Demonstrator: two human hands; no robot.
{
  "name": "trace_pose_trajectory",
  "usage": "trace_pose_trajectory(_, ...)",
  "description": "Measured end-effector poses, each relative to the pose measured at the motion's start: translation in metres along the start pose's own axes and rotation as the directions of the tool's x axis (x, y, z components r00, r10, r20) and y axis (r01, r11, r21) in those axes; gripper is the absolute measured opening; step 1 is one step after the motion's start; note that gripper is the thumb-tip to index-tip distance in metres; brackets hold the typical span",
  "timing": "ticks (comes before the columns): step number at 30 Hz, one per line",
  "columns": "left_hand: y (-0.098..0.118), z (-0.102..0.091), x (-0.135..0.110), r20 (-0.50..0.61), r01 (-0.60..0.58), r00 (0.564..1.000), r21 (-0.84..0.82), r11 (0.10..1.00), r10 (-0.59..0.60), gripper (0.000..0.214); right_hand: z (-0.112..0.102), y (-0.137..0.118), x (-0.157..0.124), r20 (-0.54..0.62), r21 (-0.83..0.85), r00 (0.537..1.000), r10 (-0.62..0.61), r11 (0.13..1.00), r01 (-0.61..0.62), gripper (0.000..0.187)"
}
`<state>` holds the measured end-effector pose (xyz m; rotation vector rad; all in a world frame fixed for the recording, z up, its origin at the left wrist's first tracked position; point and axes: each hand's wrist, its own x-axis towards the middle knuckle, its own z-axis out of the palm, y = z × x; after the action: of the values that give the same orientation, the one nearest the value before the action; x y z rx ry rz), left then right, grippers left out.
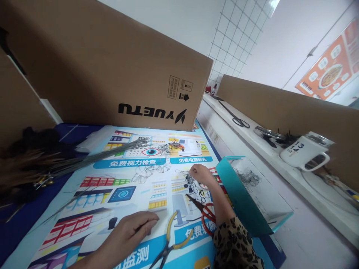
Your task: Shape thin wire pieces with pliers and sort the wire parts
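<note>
My left hand (136, 229) is low over the printed table sheet, with thumb and fingers pressed together. Whatever may be between its fingertips is too small to see. Farther out, my right hand (200, 174) is closed at the edge of a pile of small black rings and wire bits (198, 188). Its fingertips are partly hidden, so I cannot make out what they hold. Pliers with yellow handles (168, 244) lie spread between my hands. Red-handled scissors (206, 215) lie beside my right forearm. Thin, looped wire pieces (150, 170) are scattered beyond my left hand.
A bundle of long thin stems or wires (103, 153) lies at the left. A large cardboard box (126, 74) stands at the back. To the right are a teal open box (238, 198) with tangled wire and a ledge with a white mug (298, 153) and black scissors (238, 121).
</note>
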<state>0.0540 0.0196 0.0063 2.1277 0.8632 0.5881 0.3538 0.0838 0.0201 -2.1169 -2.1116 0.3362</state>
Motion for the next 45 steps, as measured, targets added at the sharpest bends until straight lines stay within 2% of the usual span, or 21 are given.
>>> trace_pose_trajectory(5, 0.001, -0.001, 0.001, 0.025, 0.018, 1.000, -0.024, 1.000, -0.018, 0.025, -0.005, 0.002, -0.002, 0.062, 0.120, 0.993, -0.099, 0.989, 0.091, 0.038)
trace_pose_trajectory(8, 0.000, -0.001, 0.001, 0.037, 0.036, 0.999, -0.030, 0.999, -0.035, 0.026, 0.000, 0.001, 0.000, 0.074, 0.178, 0.989, -0.129, 0.977, 0.114, 0.027)
trace_pose_trajectory(12, -0.001, 0.000, 0.001, 0.033, 0.076, 0.997, -0.017, 0.997, -0.076, 0.027, 0.002, 0.007, 0.002, 0.043, 0.264, 0.992, -0.117, 0.959, 0.101, 0.015)
trace_pose_trajectory(19, 0.004, -0.003, 0.002, 0.065, 0.110, 0.992, -0.029, 0.993, -0.108, 0.028, -0.007, 0.025, 0.002, -0.057, 0.426, 0.995, -0.078, 0.900, 0.094, 0.018)
trace_pose_trajectory(23, 0.005, -0.004, 0.003, 0.092, 0.133, 0.987, -0.029, 0.991, -0.130, 0.030, -0.007, 0.029, 0.003, -0.076, 0.487, 0.996, -0.046, 0.870, 0.077, 0.021)
trace_pose_trajectory(29, 0.004, -0.003, 0.002, 0.116, 0.163, 0.981, -0.037, 0.986, -0.157, 0.030, -0.006, 0.031, 0.004, -0.054, 0.511, 0.998, -0.024, 0.858, 0.049, 0.021)
trace_pose_trajectory(34, 0.004, -0.003, 0.003, 0.140, 0.172, 0.976, -0.048, 0.984, -0.164, 0.031, -0.007, 0.032, 0.003, -0.004, 0.488, 0.998, -0.059, 0.871, 0.053, 0.021)
trace_pose_trajectory(39, 0.002, -0.003, 0.004, 0.138, 0.179, 0.976, -0.067, 0.982, -0.169, 0.031, -0.005, 0.020, 0.002, 0.062, 0.438, 0.984, -0.165, 0.891, 0.121, 0.015)
trace_pose_trajectory(45, 0.002, -0.003, 0.004, 0.127, 0.158, 0.981, -0.091, 0.983, -0.145, 0.030, -0.006, 0.002, 0.000, 0.037, 0.403, 0.980, -0.195, 0.901, 0.164, 0.022)
